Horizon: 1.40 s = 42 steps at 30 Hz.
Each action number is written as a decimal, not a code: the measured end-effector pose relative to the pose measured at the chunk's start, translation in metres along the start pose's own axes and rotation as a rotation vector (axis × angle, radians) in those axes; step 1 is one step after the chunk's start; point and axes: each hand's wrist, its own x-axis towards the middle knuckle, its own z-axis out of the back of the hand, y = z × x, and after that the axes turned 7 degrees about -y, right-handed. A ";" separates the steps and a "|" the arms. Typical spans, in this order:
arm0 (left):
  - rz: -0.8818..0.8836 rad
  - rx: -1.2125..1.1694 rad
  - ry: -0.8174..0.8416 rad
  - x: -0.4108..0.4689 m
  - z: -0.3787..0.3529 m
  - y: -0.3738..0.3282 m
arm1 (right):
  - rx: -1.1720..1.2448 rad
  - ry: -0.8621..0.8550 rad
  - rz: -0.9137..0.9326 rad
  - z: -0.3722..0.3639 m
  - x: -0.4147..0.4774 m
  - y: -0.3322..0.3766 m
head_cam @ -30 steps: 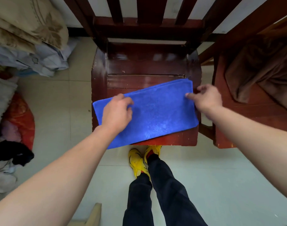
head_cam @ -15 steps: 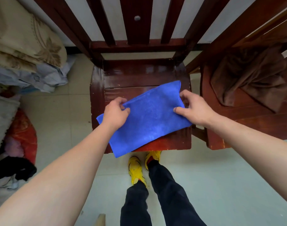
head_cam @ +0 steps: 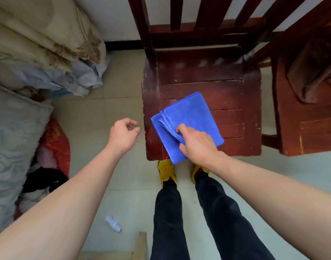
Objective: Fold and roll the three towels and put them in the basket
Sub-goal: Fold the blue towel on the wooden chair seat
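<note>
Folded blue microfibre towel (head_cam: pixel 189 121) lies on the seat of a dark red wooden chair (head_cam: pixel 234 102), its near corner hanging just over the seat's front edge. Right hand (head_cam: pixel 197 142) rests on the towel's near-left part; its fingers (head_cam: pixel 181 129) are curled and pinching the stacked folded edges, which fan out just beyond the fingertips toward the towel's left corner. The rest of the towel spreads flat away from those fingers, up and to the right across the seat slats. Left hand (head_cam: pixel 124 135) hangs in the air over the pale tiled floor (head_cam: pixel 112 113), well apart from the towel and left of the chair; its fingers are loosely curled inward with nothing between them. Below the right hand's fingers, yellow shoes (head_cam: pixel 166 171) and dark trousers (head_cam: pixel 179 218) stand at the chair front. A crumpled brown cloth (head_cam: pixel 315 62) lies on a second red wooden chair (head_cam: pixel 309 128) far to the right. Left of the left hand's fingers, piled bedding (head_cam: pixel 38 38); a small plastic bottle (head_cam: pixel 113 224) lies on the floor near that forearm.
</note>
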 end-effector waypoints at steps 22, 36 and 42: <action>-0.267 0.110 0.364 0.016 -0.065 -0.071 | 0.473 -0.505 -0.711 0.000 -0.030 -0.060; 0.364 -0.457 0.413 0.019 -0.088 -0.140 | 0.180 -0.487 -0.274 0.033 -0.012 -0.102; 0.323 -0.482 0.241 0.002 -0.101 -0.173 | -0.270 -0.498 0.036 0.042 -0.025 -0.128</action>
